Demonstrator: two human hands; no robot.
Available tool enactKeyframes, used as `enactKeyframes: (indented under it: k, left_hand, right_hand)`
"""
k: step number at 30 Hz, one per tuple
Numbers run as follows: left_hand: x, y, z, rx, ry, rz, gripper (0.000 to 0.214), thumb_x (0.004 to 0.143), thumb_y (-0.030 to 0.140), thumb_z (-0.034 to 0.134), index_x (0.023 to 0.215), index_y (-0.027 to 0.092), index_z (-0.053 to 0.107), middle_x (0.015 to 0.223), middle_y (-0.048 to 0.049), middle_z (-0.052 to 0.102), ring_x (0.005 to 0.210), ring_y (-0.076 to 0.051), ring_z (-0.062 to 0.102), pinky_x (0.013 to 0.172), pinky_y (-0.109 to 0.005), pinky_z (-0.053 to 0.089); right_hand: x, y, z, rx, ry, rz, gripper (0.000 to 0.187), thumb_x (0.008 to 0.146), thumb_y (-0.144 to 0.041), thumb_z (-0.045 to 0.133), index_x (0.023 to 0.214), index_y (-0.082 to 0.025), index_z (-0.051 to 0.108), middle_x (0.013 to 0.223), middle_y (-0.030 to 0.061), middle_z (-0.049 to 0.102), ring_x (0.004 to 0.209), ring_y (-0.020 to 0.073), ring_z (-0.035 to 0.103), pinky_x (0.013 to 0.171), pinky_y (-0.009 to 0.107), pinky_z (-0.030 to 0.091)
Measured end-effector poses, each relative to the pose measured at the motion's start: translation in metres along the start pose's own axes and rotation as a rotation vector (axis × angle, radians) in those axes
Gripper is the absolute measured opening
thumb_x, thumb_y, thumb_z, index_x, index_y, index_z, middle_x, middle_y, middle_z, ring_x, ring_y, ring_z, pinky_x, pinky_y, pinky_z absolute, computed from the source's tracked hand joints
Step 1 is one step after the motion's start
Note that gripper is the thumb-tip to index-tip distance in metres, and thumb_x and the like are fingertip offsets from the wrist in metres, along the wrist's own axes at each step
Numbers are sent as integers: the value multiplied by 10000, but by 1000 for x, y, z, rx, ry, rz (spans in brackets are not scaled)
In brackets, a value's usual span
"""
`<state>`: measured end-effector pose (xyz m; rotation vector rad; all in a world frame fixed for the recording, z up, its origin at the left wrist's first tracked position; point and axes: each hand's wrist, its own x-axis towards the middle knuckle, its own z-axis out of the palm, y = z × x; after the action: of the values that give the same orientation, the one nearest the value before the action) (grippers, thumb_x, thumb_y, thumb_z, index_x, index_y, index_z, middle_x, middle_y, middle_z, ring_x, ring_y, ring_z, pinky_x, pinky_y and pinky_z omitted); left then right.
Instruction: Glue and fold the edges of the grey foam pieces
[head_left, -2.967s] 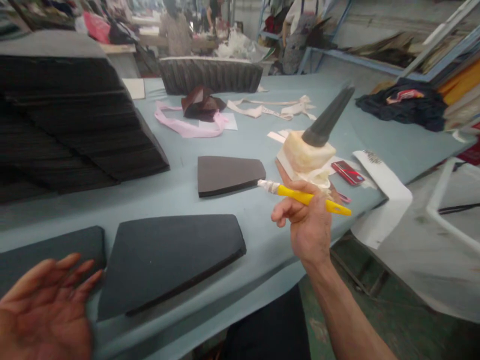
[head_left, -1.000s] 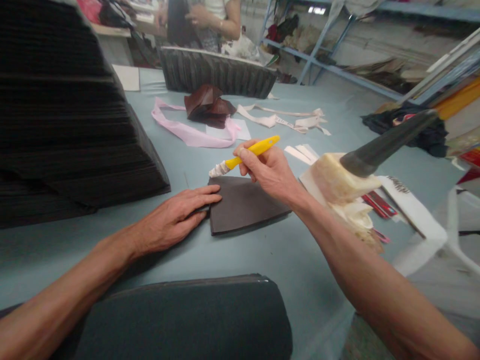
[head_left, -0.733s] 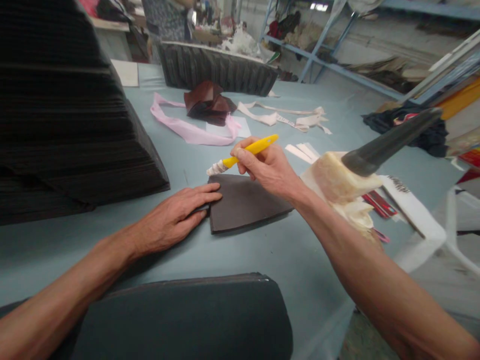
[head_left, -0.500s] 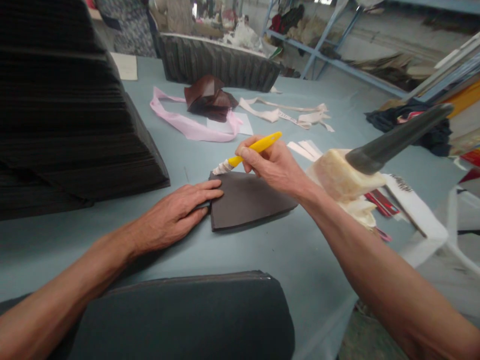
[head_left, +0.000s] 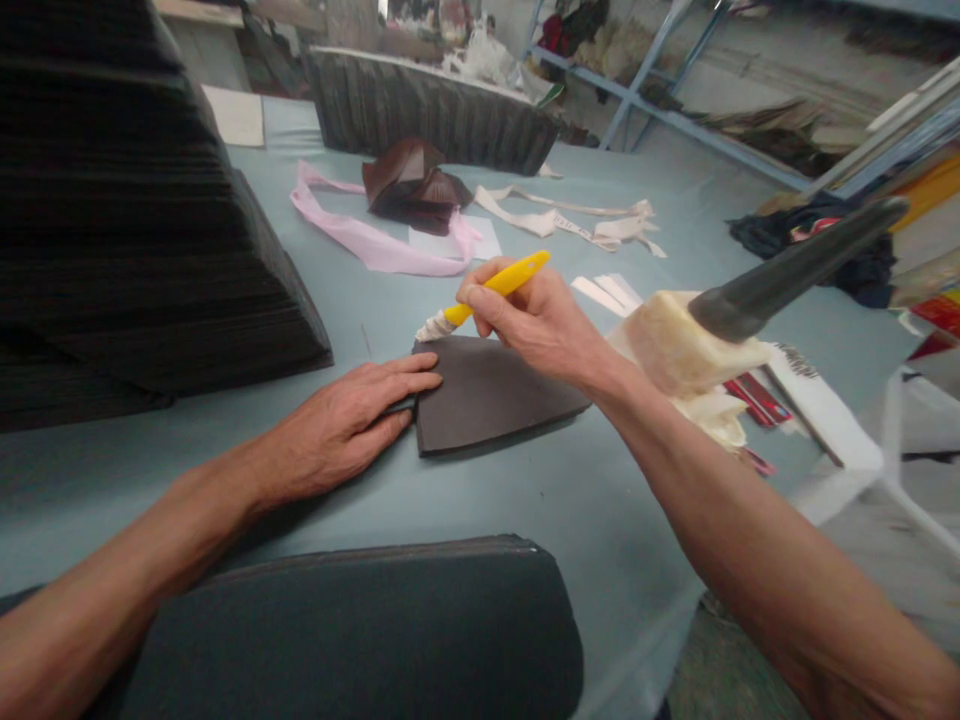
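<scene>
Yellow brush [head_left: 497, 287], dark grey panel [head_left: 495, 395]

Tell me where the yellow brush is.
In the head view, the yellow brush is near centre, in the right grip, its bristles by the far left corner of the brown panel.

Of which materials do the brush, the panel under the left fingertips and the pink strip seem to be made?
Brush: the handle looks like plastic, being smooth and evenly yellow; the whitish tip is too unclear to name.
Panel: perhaps foam or board, matt, with a flat face and visible thickness.
Pink strip: probably thin fabric, dull, since it curves and bunches softly.
</scene>
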<state>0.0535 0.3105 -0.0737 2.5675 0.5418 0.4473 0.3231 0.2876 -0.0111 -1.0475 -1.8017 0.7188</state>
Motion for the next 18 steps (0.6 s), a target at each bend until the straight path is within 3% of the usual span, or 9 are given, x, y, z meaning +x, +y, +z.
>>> enactKeyframes:
  k: [11, 18]
  left_hand:
    - [3, -3, 1, -26, -21, -33, 528, 1124, 442, 417, 1576, 244, 606, 1737, -103, 523, 1575, -314, 539, 1371, -517, 392]
    - [2, -5, -1, -17, -20, -26, 546, 1124, 502, 412, 1570, 255, 607, 1733, -79, 533, 1554, -298, 561, 1375, -481, 391]
  right_hand:
    - [-20, -3, -33, -99, -8, 64, 545, 998, -712, 688, 905, -175, 669, 722, -42, 597, 621, 74, 475, 606, 252, 405]
    - [-34, -5, -47, -184, 31, 143, 594, 973, -770, 675, 929, -178, 683, 705, -38, 618, 603, 80, 450, 570, 267, 353]
